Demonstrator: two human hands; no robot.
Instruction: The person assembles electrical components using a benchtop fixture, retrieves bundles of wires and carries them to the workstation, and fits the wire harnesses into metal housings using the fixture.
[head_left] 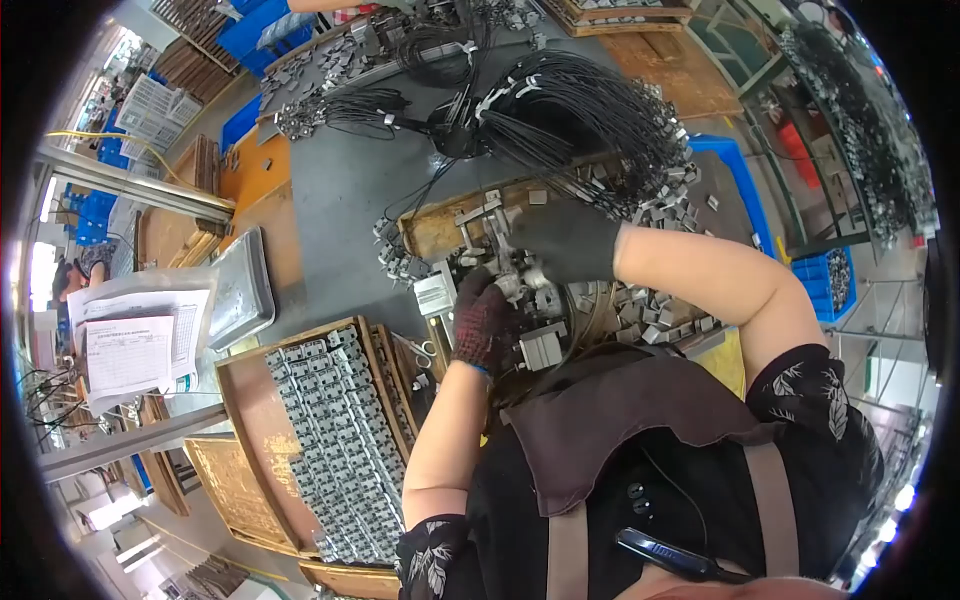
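My left hand [482, 318], in a dark red and black glove, is closed at the near left side of a metal fixture [512, 280]. From the right, my right hand [568, 240], in a dark grey glove, reaches over the same fixture with its fingers curled toward its middle. Whatever small part lies between the fingers is hidden by the gloves. A light metal block [434, 290] stands left of my left hand, and another grey metal block [542, 346] sits just in front of the fixture. Many small metal pieces [650, 318] lie loose to the right.
Bundles of black cables [570, 100] with metal ends spread across the grey table [340, 210]. At the left front, a wooden tray [250, 400] holds rows of metal parts [340, 430], with scissors [424, 352] beside it. Papers [130, 345] hang at far left; a blue bin [740, 170] stands right.
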